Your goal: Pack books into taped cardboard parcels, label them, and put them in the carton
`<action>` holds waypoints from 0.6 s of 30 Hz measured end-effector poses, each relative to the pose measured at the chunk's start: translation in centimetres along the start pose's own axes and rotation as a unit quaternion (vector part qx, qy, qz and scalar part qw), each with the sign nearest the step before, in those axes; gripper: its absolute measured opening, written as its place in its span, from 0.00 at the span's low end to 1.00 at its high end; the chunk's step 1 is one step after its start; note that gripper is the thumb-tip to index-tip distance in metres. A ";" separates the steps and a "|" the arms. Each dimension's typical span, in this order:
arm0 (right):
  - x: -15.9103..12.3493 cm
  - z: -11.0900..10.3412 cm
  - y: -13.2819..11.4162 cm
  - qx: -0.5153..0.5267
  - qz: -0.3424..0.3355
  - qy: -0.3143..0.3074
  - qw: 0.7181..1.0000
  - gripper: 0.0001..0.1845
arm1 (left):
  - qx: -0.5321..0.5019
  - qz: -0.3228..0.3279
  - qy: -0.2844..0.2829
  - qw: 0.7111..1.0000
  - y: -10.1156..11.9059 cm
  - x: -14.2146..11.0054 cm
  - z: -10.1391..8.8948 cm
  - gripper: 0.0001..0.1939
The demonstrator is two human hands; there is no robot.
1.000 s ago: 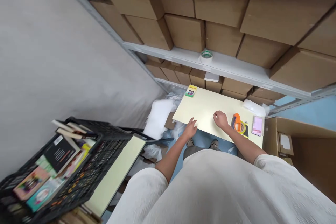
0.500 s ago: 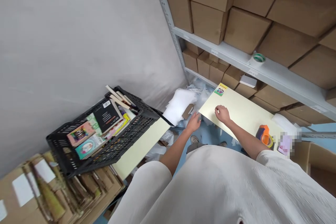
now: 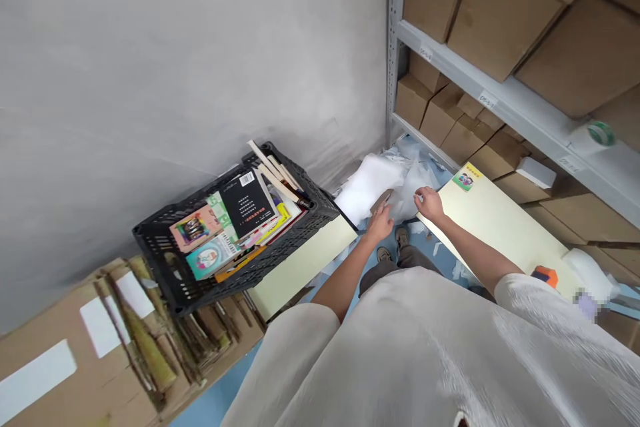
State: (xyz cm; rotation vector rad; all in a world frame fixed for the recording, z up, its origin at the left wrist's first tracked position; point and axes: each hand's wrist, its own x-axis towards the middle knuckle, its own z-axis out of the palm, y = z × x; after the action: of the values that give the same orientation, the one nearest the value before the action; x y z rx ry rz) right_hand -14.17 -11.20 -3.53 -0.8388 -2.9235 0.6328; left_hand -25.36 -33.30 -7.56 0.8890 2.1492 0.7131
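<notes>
My left hand (image 3: 380, 221) is above the floor in the gap between two pale tabletops, its fingers stretched forward and holding nothing I can see. Close by on the right, my right hand (image 3: 429, 205) is over the near-left edge of the right tabletop (image 3: 493, 227). Its fingers are curled into a pinch; whatever may be between them is too small to make out. A small yellow and green booklet (image 3: 466, 177) lies at that tabletop's far corner. Beyond my hands lies white packing film (image 3: 370, 187) on the floor.
On the left tabletop (image 3: 305, 267) stands a black plastic crate (image 3: 295, 240) of books, beside flattened cardboard (image 3: 55, 360). A metal shelf (image 3: 445, 57) with brown boxes rises at right, a tape roll (image 3: 597, 137) on it. An orange tape dispenser (image 3: 545, 276) sits on the right tabletop.
The view has swung left, so the crate and shelf appear further right. My right hand has moved from above the tabletop to its left edge, nearer my left hand.
</notes>
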 end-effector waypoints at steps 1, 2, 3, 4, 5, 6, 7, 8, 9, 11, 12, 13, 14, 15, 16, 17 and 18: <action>1.0 0.6 0.1 0.007 0.000 -0.006 1.000 0.13 | -0.008 -0.005 0.003 1.000 -0.1 0.4 -0.2 0.37; 2.1 1.2 0.2 0.015 0.002 -0.012 1.000 0.13 | -0.014 -0.010 0.006 1.000 -0.3 0.8 -0.3 0.37; 3.3 1.8 0.4 0.024 0.005 -0.020 0.999 0.13 | -0.018 -0.016 0.010 1.000 -0.4 1.3 -0.5 0.37; 4.6 2.5 0.5 0.032 0.010 -0.030 0.999 0.13 | -0.020 -0.025 0.014 0.999 -0.6 1.8 -0.7 0.37; 6.0 3.2 0.7 0.039 0.014 -0.039 0.998 0.14 | -0.022 -0.035 0.018 0.999 -0.7 2.4 -0.9 0.37; 7.4 3.9 0.9 0.046 0.016 -0.049 0.998 0.14 | -0.023 -0.047 0.023 0.998 -0.9 3.0 -1.1 0.37; 8.8 4.7 1.1 0.051 0.017 -0.058 0.997 0.14 | -0.024 -0.060 0.028 0.998 -1.0 3.7 -1.2 0.37; 10.2 5.6 1.4 0.056 0.016 -0.066 0.996 0.14 | -0.027 -0.073 0.034 0.996 -1.2 4.5 -1.3 0.37; 11.7 6.6 1.7 0.060 0.016 -0.073 0.995 0.15 | -0.032 -0.087 0.040 0.995 -1.5 5.4 -1.3 0.37; 14.5 8.7 2.5 0.069 0.016 -0.087 0.994 0.15 | -0.047 -0.113 0.054 0.991 -2.1 7.3 -1.2 0.37; 15.9 9.9 3.0 0.071 0.018 -0.094 0.993 0.15 | -0.056 -0.124 0.060 0.989 -2.5 8.4 -1.0 0.37; 17.3 11.2 3.5 0.073 0.021 -0.102 0.992 0.14 | -0.064 -0.134 0.066 0.987 -3.0 9.5 -0.8 0.37; 18.6 12.5 4.1 0.073 0.023 -0.111 0.991 0.14 | -0.070 -0.142 0.071 0.985 -3.5 10.5 -0.6 0.37; 19.8 13.8 4.6 0.072 0.026 -0.121 0.990 0.14 | -0.076 -0.149 0.076 0.983 -4.2 11.6 -0.3 0.37; 21.1 15.3 5.2 0.072 0.030 -0.131 0.988 0.13 | -0.080 -0.155 0.081 0.981 -4.9 12.7 0.1 0.37; 22.2 16.7 5.7 0.072 0.037 -0.140 0.987 0.13 | -0.085 -0.160 0.085 0.980 -5.6 13.8 0.5 0.36; 23.4 18.2 6.2 0.074 0.047 -0.148 0.985 0.12 | -0.090 -0.166 0.089 0.978 -6.4 14.9 0.9 0.36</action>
State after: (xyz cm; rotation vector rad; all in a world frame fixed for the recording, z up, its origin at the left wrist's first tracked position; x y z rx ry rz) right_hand -33.62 -1.21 -24.44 -0.9445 -3.0525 1.0537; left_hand -34.88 -25.77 -18.35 0.3697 2.2710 0.8223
